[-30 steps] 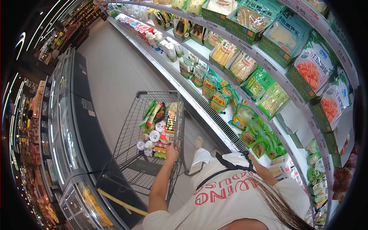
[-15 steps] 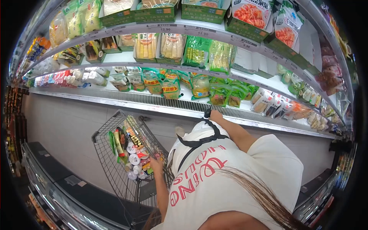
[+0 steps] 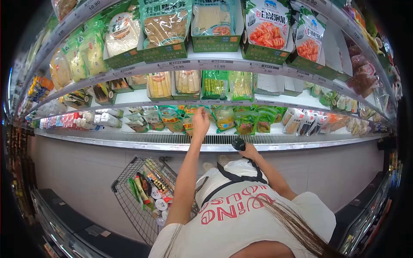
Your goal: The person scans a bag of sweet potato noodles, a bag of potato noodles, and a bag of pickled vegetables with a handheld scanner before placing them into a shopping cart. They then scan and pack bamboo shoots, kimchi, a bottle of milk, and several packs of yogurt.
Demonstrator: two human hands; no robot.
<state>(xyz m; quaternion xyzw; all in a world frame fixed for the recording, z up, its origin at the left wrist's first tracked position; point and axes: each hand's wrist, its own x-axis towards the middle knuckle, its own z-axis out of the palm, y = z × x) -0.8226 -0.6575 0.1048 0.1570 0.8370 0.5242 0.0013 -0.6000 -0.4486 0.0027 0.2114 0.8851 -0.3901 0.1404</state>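
My left hand (image 3: 200, 124) is stretched up to the lower chilled shelf, fingers apart against a row of green and orange vegetable packets (image 3: 188, 120). It holds nothing that I can see. My right hand (image 3: 248, 151) is low by the shelf's front grille, closed round a small black device (image 3: 238, 144). A wire shopping cart (image 3: 131, 202) with several packets and small tubs stands at the lower left, beside my body.
The open cooler has three tiers: a white grille edge (image 3: 129, 138), a middle shelf (image 3: 275, 96) with green trays of noodles, and a top shelf (image 3: 215, 65) with price tags. A low glass-topped freezer (image 3: 64, 228) runs behind me at the lower left.
My left hand has let go of the cart's rim and risen to the packets on the lower shelf. My view has turned from the aisle to face the cooler.
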